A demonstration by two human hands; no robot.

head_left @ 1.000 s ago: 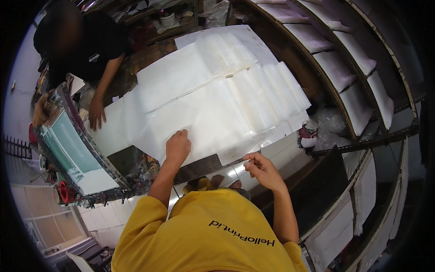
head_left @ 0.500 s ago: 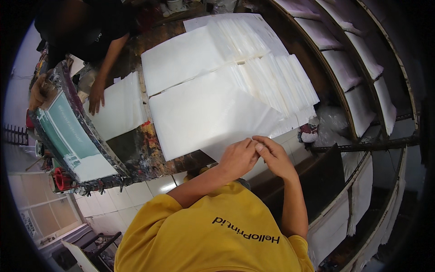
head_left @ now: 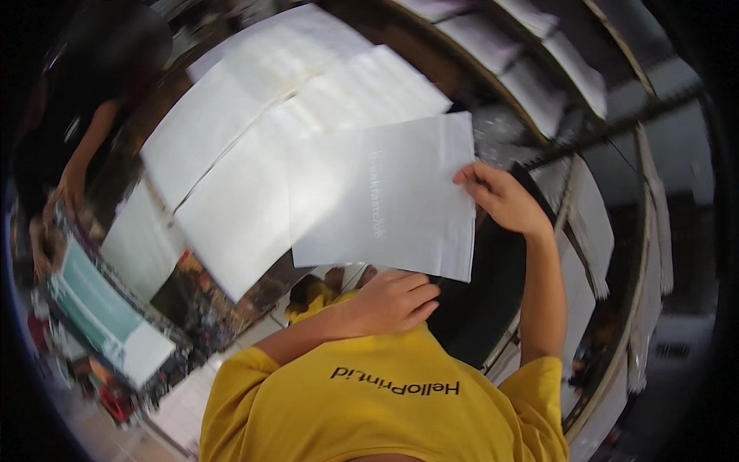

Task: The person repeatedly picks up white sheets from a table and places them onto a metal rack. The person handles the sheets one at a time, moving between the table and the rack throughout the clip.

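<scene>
A translucent white plastic bag [head_left: 342,196], flat and faintly printed in white, is held out in front of me. My right hand [head_left: 504,196] pinches its right edge, where a narrow band runs along the side. Just under the bag's lower edge is my left hand [head_left: 394,300], its fingers loosely bent and apart, with nothing visible in them. The bag's left part overlaps the rows of similar white bags [head_left: 231,223] spread on the table, so I cannot tell whether it touches them.
A co-worker's hand [head_left: 71,189] is at the far left, near a framed teal printing screen [head_left: 108,308]. A pale sheet [head_left: 142,239] lies beside the screen. Racks with white sheets stand at the upper right [head_left: 531,92] and lower right [head_left: 589,231]. Crumpled clear plastic [head_left: 496,138] sits behind the bag.
My hands, together at the bag's corner before, are now apart. The right hand has lifted the bag rightward off the table rows. My view has turned to the right.
</scene>
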